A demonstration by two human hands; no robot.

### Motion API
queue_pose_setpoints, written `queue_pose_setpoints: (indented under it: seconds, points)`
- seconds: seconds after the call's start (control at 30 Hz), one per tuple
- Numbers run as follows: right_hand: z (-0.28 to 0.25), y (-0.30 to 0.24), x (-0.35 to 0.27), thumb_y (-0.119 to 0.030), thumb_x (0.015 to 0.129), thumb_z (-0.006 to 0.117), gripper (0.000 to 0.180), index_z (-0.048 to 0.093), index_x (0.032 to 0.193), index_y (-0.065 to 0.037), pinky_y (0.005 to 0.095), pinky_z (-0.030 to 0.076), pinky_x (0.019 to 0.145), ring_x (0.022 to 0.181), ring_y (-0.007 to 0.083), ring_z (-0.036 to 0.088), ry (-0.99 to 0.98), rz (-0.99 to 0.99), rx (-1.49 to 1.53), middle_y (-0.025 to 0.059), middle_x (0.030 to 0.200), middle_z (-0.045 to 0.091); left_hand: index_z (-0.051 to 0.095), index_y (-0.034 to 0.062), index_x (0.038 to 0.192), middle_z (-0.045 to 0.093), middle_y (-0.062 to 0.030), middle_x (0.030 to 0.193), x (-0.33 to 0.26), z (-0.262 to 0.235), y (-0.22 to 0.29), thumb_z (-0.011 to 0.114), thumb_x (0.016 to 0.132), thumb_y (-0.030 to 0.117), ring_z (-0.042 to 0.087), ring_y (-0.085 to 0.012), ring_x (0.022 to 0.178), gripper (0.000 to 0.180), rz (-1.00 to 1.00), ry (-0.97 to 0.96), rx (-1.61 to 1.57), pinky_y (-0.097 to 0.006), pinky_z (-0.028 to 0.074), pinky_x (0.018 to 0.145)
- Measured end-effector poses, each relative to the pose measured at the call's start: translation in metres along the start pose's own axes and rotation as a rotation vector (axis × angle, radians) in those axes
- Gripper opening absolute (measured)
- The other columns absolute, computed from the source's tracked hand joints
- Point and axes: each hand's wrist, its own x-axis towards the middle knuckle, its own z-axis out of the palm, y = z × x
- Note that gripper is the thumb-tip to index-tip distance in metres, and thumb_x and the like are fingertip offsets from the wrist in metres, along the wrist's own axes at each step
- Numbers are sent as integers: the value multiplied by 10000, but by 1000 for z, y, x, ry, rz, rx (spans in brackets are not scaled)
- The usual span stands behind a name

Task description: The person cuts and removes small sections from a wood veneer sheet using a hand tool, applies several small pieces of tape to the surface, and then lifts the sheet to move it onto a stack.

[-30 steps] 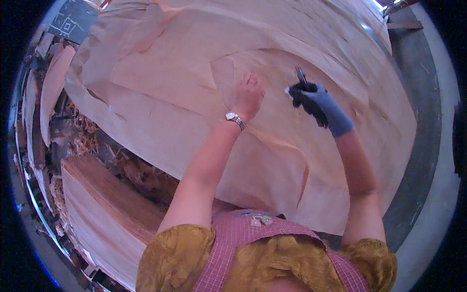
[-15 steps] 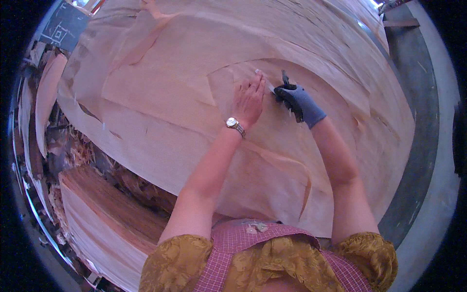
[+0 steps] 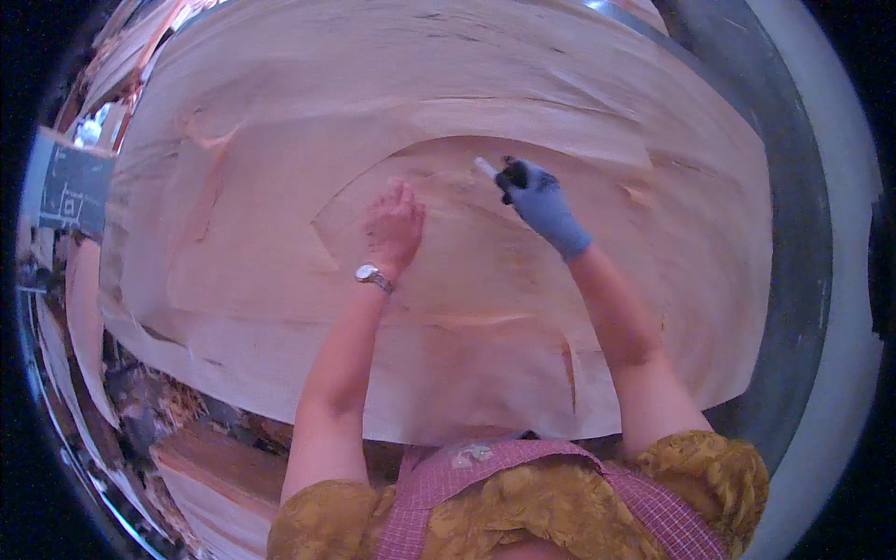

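Note:
My bare left hand (image 3: 395, 227), with a wristwatch (image 3: 373, 275) at its wrist, lies with fingers stretched out on a thin wood veneer sheet (image 3: 252, 280). Beneath it is a veneer piece (image 3: 345, 219) with a pointed left corner and a long curved upper edge. To the right, my right hand (image 3: 539, 201) wears a blue-grey glove with black fingers. Those fingers are closed round a small tool with a pale flat end (image 3: 483, 168), which points up and left, near the curved edge. The tool's grip is hidden in the glove, so its kind is unclear.
Several creases and raised flaps (image 3: 213, 177) mark the veneer. A dark board (image 3: 70, 191) with white chalk marks stands at the far left. Stacked veneer (image 3: 219, 481) and scraps (image 3: 177, 401) lie at the lower left. A dark grey edge (image 3: 793, 280) curves along the right.
My left hand has moved away from the right one, leftward and down in the picture. The right hand has lifted the tool's pale end up and left. The whole view has turned.

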Motion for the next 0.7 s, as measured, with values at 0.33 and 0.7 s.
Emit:
queue_pose_setpoints:
  seconds: [0.33,0.7]
  points:
    - [-64,129,-20,-233,888,635,208,672,862,-30,276,445,586,654,88,525,61,328,602,-13,764,635,513,110,1353,503,-81,1409,55,36,181,544,855,164,493,-274,1220,501,507,115,-250,-454,360,1028]
    - [-144,153,-47,-305,890,541,276,627,965,-54,465,502,639,694,359,642,128,-58,-375,207,763,653,646,93,1134,607,-69,1240,64,56,197,585,830,204,506,-290,1162,329,505,49,-102,-468,373,945]
